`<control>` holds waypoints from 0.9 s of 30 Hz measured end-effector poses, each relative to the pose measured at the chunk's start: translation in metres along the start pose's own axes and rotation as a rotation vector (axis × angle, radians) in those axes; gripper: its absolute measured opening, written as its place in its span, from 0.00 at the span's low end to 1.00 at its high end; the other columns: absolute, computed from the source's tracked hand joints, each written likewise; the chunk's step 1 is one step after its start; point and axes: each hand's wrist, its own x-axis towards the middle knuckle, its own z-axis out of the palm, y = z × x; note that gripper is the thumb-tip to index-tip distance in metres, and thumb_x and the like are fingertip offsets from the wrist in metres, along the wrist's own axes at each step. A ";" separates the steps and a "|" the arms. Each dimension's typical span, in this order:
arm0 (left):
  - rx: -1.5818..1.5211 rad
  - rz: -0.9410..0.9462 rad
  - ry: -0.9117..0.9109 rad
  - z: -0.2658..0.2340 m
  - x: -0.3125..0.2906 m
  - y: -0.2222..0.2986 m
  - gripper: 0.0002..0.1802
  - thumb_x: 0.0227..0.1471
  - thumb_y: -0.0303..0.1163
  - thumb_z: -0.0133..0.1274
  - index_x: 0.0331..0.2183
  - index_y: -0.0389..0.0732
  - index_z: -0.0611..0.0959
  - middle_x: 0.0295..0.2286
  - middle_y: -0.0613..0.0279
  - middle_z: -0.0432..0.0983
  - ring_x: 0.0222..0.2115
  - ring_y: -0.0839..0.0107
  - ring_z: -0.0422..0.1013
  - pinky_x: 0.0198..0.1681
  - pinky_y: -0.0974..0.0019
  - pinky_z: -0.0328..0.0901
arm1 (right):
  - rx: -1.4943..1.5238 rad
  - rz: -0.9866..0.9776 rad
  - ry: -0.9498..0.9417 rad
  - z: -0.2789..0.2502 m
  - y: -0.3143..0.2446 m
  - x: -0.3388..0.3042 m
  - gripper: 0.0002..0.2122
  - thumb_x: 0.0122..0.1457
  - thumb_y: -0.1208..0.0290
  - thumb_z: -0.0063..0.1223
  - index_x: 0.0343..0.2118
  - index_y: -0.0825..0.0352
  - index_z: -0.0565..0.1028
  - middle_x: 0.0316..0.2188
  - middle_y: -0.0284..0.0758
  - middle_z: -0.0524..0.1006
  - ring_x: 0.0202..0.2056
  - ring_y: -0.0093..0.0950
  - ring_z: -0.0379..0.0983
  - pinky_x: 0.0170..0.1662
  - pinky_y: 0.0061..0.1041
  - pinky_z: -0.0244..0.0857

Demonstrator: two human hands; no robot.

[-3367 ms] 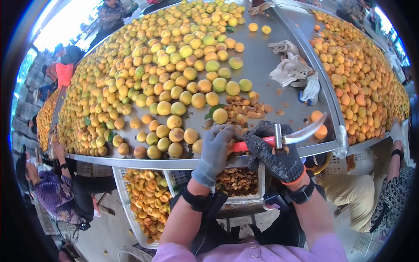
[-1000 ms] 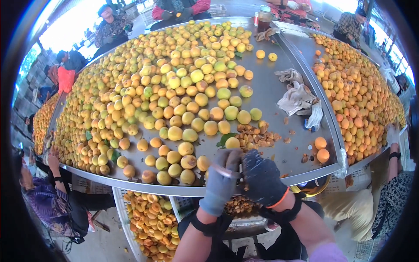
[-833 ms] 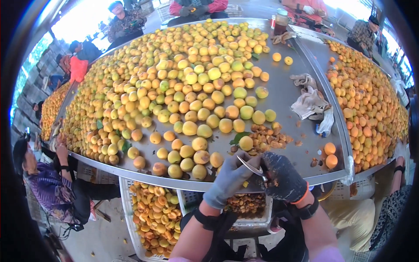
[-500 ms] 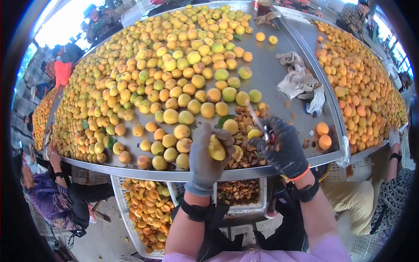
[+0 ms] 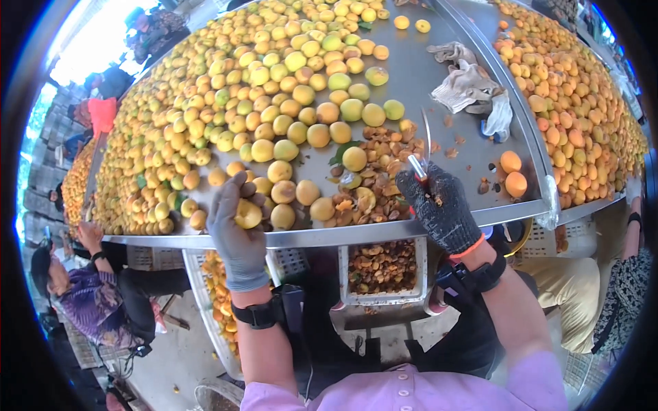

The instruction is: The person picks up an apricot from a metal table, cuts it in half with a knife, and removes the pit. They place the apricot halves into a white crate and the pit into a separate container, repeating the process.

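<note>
My left hand (image 5: 236, 236), in a thin grey glove, is at the near edge of the metal table with its fingers curled around a yellow apricot (image 5: 247, 214). Whether this fruit is whole or cut I cannot tell. My right hand (image 5: 440, 211), in a dark, stained glove, grips a small knife (image 5: 425, 133) whose thin curved blade points up and away from me. Between the hands lies a heap of brown apricot scraps and pieces (image 5: 384, 195). Whole yellow and greenish apricots (image 5: 281, 151) cover the table beyond my left hand.
Below the edge stand a white crate of orange apricot halves (image 5: 221, 291) and a white bin of brown scraps (image 5: 380, 267). Crumpled cloths (image 5: 466, 85) and two orange apricots (image 5: 513, 173) lie rightward. Another apricot pile (image 5: 562, 130) is beyond the metal rim. People (image 5: 86, 298) sit nearby.
My left hand has moved left, away from the right hand, with fruit still in its fingers. The knife blade has swung more upright. The view has shifted slightly.
</note>
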 end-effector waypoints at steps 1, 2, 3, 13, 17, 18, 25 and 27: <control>0.480 0.313 -0.082 -0.014 -0.001 0.010 0.14 0.53 0.24 0.45 0.43 0.32 0.74 0.34 0.61 0.71 0.30 0.77 0.69 0.28 0.76 0.67 | -0.152 -0.073 -0.026 -0.001 -0.002 -0.002 0.09 0.52 0.66 0.56 0.28 0.67 0.73 0.17 0.40 0.73 0.20 0.36 0.72 0.24 0.30 0.64; 0.967 0.620 -0.156 -0.031 -0.007 0.022 0.13 0.54 0.27 0.45 0.42 0.33 0.75 0.32 0.62 0.71 0.28 0.78 0.69 0.26 0.76 0.66 | -0.300 -0.153 -0.057 -0.002 -0.004 -0.004 0.09 0.51 0.65 0.57 0.27 0.66 0.73 0.17 0.40 0.72 0.21 0.38 0.72 0.24 0.32 0.64; 0.550 0.333 -0.181 -0.037 -0.012 0.037 0.13 0.54 0.26 0.45 0.41 0.33 0.75 0.28 0.64 0.70 0.25 0.78 0.68 0.25 0.77 0.65 | -0.293 -0.205 -0.038 -0.005 -0.001 -0.007 0.10 0.50 0.64 0.57 0.26 0.66 0.73 0.17 0.41 0.72 0.22 0.41 0.71 0.25 0.35 0.64; 1.728 0.479 -0.135 -0.106 -0.072 0.049 0.34 0.38 0.35 0.61 0.49 0.38 0.68 0.46 0.48 0.64 0.48 0.52 0.61 0.51 0.58 0.58 | -0.070 -0.256 0.114 -0.032 -0.022 -0.005 0.11 0.53 0.68 0.55 0.30 0.69 0.67 0.18 0.45 0.71 0.23 0.44 0.70 0.24 0.35 0.61; 1.661 0.601 -0.474 0.012 -0.024 0.011 0.29 0.40 0.30 0.56 0.48 0.44 0.71 0.44 0.54 0.69 0.49 0.54 0.62 0.52 0.57 0.56 | -0.180 -0.286 0.170 -0.038 -0.016 -0.004 0.12 0.52 0.67 0.55 0.30 0.68 0.66 0.17 0.45 0.71 0.22 0.45 0.70 0.23 0.37 0.61; 1.776 0.609 -0.547 0.027 -0.013 0.000 0.29 0.41 0.31 0.54 0.50 0.48 0.70 0.44 0.56 0.68 0.50 0.56 0.60 0.52 0.57 0.55 | -0.180 -0.290 0.176 -0.037 -0.016 -0.004 0.12 0.52 0.67 0.55 0.30 0.68 0.66 0.17 0.45 0.71 0.22 0.45 0.70 0.23 0.37 0.61; 2.083 0.531 -0.637 0.039 0.041 -0.043 0.25 0.40 0.32 0.54 0.45 0.43 0.72 0.45 0.55 0.67 0.49 0.57 0.60 0.51 0.57 0.56 | -0.350 -0.309 0.184 -0.027 -0.018 0.004 0.10 0.51 0.68 0.53 0.32 0.67 0.67 0.17 0.43 0.72 0.20 0.44 0.71 0.22 0.40 0.63; 1.851 0.500 -0.447 0.035 0.044 -0.040 0.26 0.42 0.32 0.54 0.46 0.38 0.71 0.45 0.55 0.67 0.47 0.57 0.64 0.47 0.59 0.61 | -0.295 -0.286 0.198 -0.028 -0.017 0.006 0.10 0.51 0.69 0.53 0.32 0.67 0.67 0.17 0.43 0.72 0.20 0.44 0.71 0.22 0.40 0.63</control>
